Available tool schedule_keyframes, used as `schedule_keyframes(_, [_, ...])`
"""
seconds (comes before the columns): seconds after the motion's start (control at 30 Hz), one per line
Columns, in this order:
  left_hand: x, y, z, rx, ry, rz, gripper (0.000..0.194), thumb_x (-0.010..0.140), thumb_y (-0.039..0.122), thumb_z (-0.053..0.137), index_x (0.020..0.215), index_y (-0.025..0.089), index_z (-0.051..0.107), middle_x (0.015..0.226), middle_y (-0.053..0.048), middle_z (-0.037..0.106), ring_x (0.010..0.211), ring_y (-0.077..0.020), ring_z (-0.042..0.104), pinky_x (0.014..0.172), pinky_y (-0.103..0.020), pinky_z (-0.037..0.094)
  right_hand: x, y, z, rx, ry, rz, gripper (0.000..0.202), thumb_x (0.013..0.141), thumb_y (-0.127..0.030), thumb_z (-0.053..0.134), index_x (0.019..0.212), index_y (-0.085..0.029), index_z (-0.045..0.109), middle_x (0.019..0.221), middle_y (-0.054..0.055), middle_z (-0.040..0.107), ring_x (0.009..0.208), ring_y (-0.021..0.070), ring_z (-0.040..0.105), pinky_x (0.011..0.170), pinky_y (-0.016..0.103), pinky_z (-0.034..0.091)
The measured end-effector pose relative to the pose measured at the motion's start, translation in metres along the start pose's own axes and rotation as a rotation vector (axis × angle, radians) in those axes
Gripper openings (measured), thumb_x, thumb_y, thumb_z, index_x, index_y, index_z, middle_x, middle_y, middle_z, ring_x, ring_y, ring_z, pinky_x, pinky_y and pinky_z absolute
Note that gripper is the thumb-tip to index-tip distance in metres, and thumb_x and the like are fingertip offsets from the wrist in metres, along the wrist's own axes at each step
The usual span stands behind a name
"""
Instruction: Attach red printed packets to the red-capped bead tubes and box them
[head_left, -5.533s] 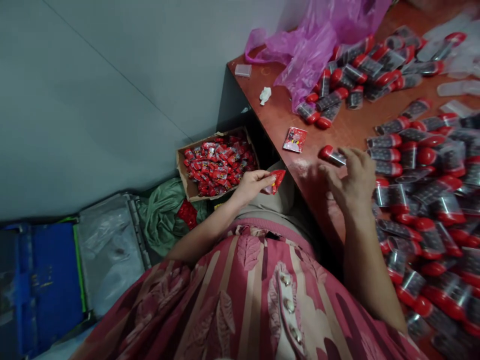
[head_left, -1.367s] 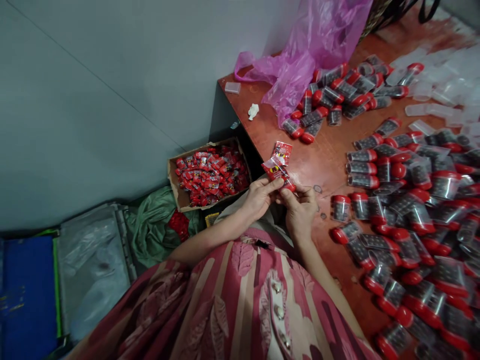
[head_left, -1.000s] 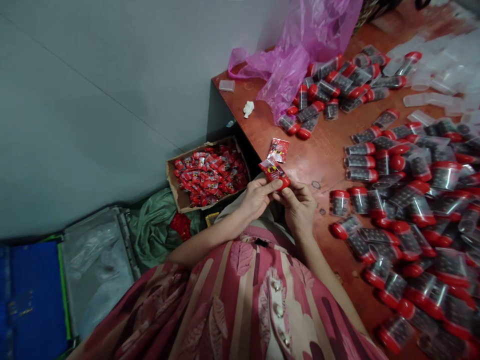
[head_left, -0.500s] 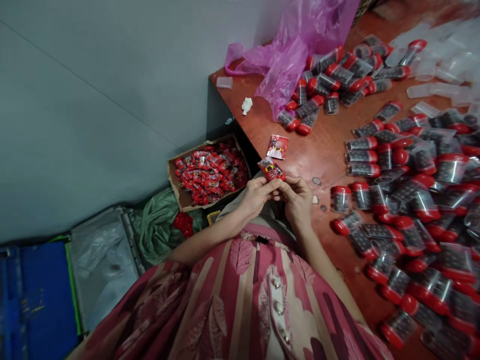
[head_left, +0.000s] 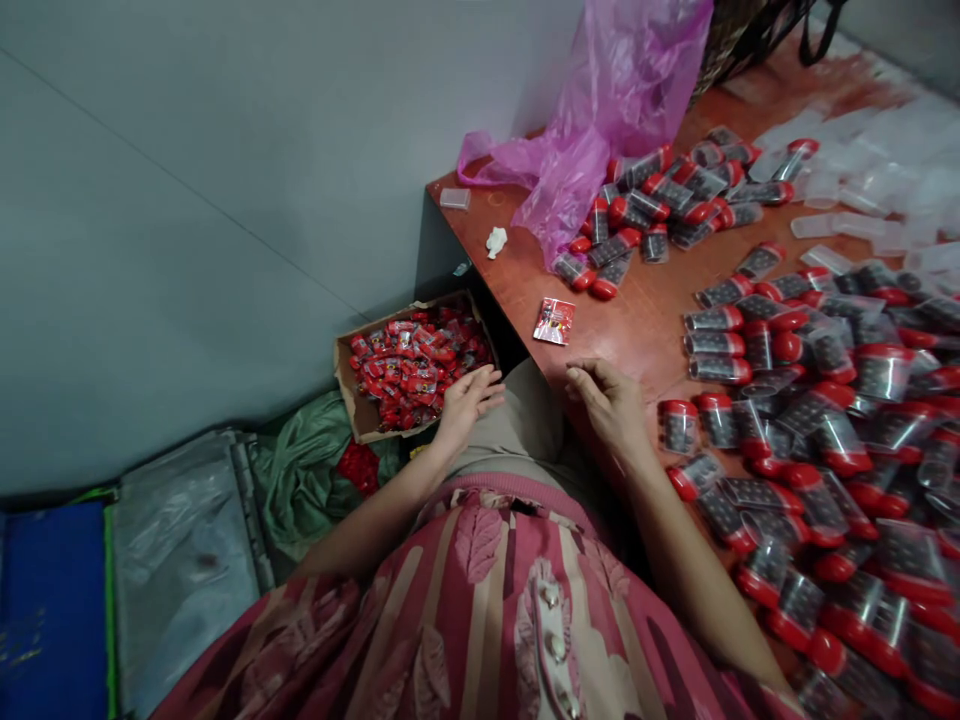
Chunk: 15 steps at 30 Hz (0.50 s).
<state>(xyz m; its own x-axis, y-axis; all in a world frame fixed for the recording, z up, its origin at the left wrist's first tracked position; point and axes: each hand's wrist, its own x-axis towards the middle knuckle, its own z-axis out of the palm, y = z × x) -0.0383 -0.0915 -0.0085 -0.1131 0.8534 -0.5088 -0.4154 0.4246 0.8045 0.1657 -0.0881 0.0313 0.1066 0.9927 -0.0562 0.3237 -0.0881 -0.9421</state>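
My left hand [head_left: 471, 400] has its fingers stretched apart and holds nothing, at the right edge of a cardboard box [head_left: 358, 412] full of small red wrapped packets [head_left: 420, 365]. Over the table's edge is my right hand [head_left: 611, 400], its fingers loosely bent and apart, with nothing seen in them. A flat red printed sachet [head_left: 554, 321] lies on the table just beyond that hand. To its right, many clear plastic containers with red caps and dark contents [head_left: 716, 358] cover the reddish table [head_left: 622, 325].
A pink plastic bag [head_left: 566, 180] lies at the table's far side beside more red-capped containers. Empty clear containers [head_left: 862, 228] are heaped at the back right. White crumpled tissue [head_left: 496, 242] sits near the edge. Green cloth [head_left: 307, 480] and a blue case [head_left: 52, 600] are at lower left.
The red packet held between both hands has left them. My left hand has moved left to the box and opened; my right hand has shifted slightly right.
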Motion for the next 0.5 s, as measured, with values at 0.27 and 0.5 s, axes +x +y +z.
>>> schedule_keyframes(0.27, [0.063,0.028,0.067,0.992,-0.238,0.844,0.037,0.076,0.034,0.068,0.112,0.025,0.067,0.119,-0.012,0.061,0.118,-0.0284,0.047,0.105,-0.042,0.026,0.049,-0.007,-0.011,-0.371,-0.015,-0.214,0.022,0.083,-0.034,0.054,0.088,-0.024,0.073,0.086,0.005,0.074,0.077,0.0229,0.066,0.073,0.036,0.049])
schedule_keyframes(0.5, [0.083,0.019,0.078,0.988,-0.194,0.893,0.019,0.081,0.033,0.06,0.096,0.028,0.071,0.115,-0.008,0.064,0.124,-0.0287,0.043,0.107,-0.045,0.019,0.068,0.007,-0.01,-0.394,-0.036,-0.234,0.023,0.082,-0.03,0.054,0.096,-0.024,0.072,0.1,0.005,0.073,0.091,0.0244,0.066,0.085,0.04,0.049])
